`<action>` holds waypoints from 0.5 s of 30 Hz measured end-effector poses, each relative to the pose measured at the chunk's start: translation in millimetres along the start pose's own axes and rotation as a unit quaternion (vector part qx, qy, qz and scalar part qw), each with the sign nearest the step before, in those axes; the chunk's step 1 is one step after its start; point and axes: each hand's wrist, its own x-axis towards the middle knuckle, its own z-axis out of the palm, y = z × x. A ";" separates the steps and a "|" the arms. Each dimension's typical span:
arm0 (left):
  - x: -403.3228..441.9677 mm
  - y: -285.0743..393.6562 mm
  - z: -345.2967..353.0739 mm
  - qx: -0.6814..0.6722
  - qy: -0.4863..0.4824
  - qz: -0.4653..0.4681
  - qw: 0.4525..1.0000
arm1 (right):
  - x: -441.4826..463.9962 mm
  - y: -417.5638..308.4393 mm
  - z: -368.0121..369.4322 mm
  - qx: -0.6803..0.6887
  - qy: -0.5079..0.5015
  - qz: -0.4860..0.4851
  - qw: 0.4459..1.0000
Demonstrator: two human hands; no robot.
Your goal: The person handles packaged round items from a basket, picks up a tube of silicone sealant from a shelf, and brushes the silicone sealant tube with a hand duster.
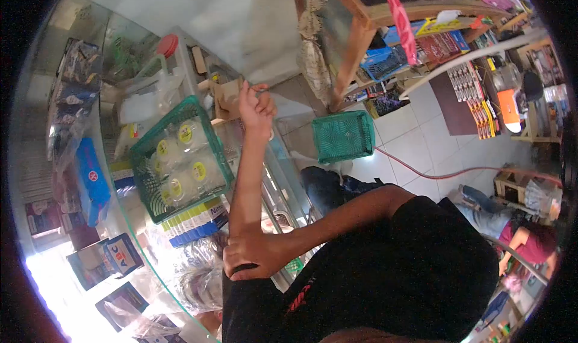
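My left hand (pixel 259 107) is raised on its bent forearm, fingers loosely curled and apart, with nothing visible in them. Close beside it is a brown cardboard piece (pixel 227 99). My right arm crosses my body in its black shirt (pixel 385 277), and my right hand (pixel 253 255) is wrapped round my left arm near the elbow, at the sleeve edge. Left of my forearm, a green plastic basket (pixel 224 168) holds several clear round containers (pixel 188 135) with yellow labels. Below the basket stands a row of white, green and blue boxes (pixel 195 222).
A glass counter edge (pixel 141 255) runs down the left, with packaged goods beyond. Another green basket (pixel 343 137) is near the tiled floor (pixel 409 135). A red hose (pixel 433 175) crosses there. A wooden-framed shelf (pixel 355 54) stands behind. Another person (pixel 530 240) is at far right.
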 end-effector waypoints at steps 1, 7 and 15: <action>0.4 -0.6 -1.0 0.007 0.009 -0.002 1.000 | -6.5 4.5 4.3 -0.023 0.034 -0.026 0.999; 5.5 -7.0 -3.2 0.065 0.048 -0.007 0.997 | -33.5 -15.5 -4.9 -0.261 0.097 0.025 0.960; 6.8 -34.5 -7.2 0.175 0.085 -0.005 0.981 | -80.4 -24.5 -30.0 -0.445 0.169 0.162 0.864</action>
